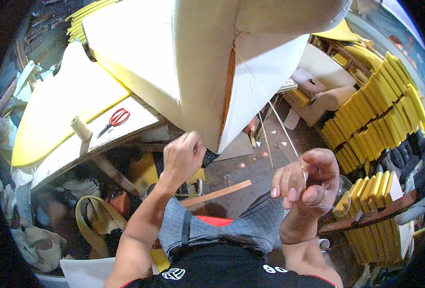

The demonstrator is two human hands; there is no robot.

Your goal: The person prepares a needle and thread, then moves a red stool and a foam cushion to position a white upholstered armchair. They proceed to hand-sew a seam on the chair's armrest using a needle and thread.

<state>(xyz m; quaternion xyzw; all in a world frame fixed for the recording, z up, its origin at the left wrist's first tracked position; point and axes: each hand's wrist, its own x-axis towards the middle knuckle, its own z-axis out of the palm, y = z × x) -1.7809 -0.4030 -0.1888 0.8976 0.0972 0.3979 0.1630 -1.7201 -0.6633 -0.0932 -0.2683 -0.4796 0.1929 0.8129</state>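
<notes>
A large cream fabric-covered cushion point(198, 62) rests partly on a wooden workbench point(126, 127) and juts out over its edge. My left hand point(183, 156) grips the cushion's lower edge near its corner. My right hand point(303, 182) is raised to the right, fingers closed around a thin pale thread point(275, 113). The thread runs taut from my right hand up to an orange-lined seam point(229, 81) in the cushion. No needle is visible to me.
Red-handled scissors point(115, 120) and a spool of thread point(81, 128) lie on the workbench beside a yellow foam sheet point(54, 115). Stacks of yellow foam pieces point(380, 115) stand at the right. A wooden strip point(217, 193) lies on the floor below.
</notes>
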